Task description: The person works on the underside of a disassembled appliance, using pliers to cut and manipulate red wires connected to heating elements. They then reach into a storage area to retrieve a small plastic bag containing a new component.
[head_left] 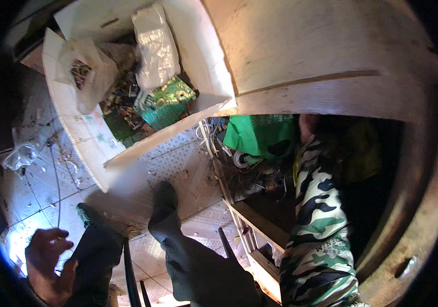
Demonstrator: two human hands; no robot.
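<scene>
At the lower left, my left hand (50,266) hovers beside my leg, fingers bent and apart, with nothing in it. My right arm, in a camouflage sleeve (318,220), reaches into a dark drawer under the tabletop. Only the back part of my right hand (308,126) shows there; the tabletop's edge hides its fingers. Left of that hand lies a green cloth or bag (260,134). Nearer in the same drawer are copper-wound coils (272,185) and a white ring-shaped piece (240,159), among tangled wires.
A white box (214,51) at the upper left holds green circuit boards (165,105), a silvery wrapped block (156,48) and a plastic bag (101,71) of small parts. The wooden tabletop (326,41) spans the upper right. Crumpled clear plastic (20,156) lies on the tiled floor (188,202).
</scene>
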